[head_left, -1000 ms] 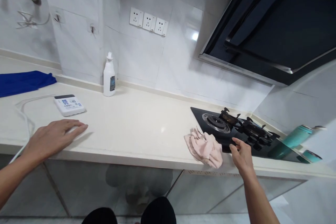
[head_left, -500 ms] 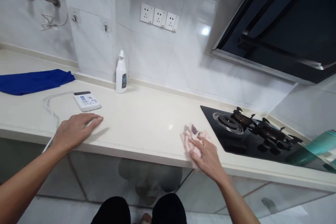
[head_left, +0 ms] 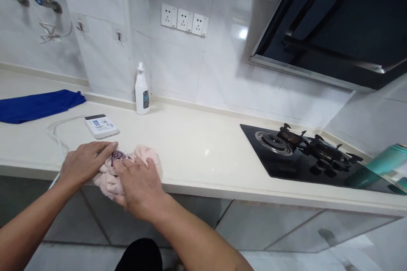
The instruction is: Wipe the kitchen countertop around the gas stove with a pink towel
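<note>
A pale pink cloth [head_left: 144, 156] with a dark purple mark lies bunched at the front edge of the cream counter, part of it hanging over. My right hand [head_left: 141, 184] presses on it, fingers spread over the folds. Just left of the cloth rests my left hand [head_left: 84, 161], its fingers stretched out on the counter and its thumb by the cloth's purple mark. It holds nothing that I can see. Behind the left hand sits a flat white device [head_left: 101, 127] with a printed label and a white cable.
A white spray bottle [head_left: 141, 93] stands against the wall. At the far left lies a blue cloth [head_left: 41, 105]. The black gas hob [head_left: 286, 167] is set into the counter on the right, beneath a dark range hood [head_left: 333, 21]. A teal object [head_left: 377, 167] stands beyond the hob.
My right hand has moved left along the counter with the pink cloth, from beside the hob to my left hand. The left hand has stayed about where it was. The view has shifted slightly.
</note>
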Motion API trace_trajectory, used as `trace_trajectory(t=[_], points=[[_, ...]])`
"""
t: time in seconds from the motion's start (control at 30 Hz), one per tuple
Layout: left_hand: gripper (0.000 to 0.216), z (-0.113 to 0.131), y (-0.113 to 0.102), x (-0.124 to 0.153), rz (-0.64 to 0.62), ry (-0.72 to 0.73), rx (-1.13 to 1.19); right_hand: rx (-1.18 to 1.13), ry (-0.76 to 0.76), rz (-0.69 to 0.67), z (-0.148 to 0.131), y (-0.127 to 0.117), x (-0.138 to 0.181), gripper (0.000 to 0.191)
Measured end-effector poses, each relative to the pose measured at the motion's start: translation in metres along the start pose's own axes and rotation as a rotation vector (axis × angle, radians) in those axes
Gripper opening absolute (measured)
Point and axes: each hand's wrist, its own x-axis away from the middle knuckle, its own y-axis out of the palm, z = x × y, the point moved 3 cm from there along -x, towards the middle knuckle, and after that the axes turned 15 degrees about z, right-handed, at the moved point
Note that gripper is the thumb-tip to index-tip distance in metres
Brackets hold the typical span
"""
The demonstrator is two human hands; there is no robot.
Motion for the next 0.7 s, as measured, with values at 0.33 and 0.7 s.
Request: trace_trajectory(t=[0.33,0.7], points=[[0.072,-0.006,0.001,-0.002,-0.03,-0.027,-0.086,0.192,-0.096,0.288,0.062,-0.04,0.103,0.031],[0.071,-0.022,0.013,-0.008,0.011,0.035,-0.113,0.435,0.302,0.294,0.216,-0.216,0.32,0.032]])
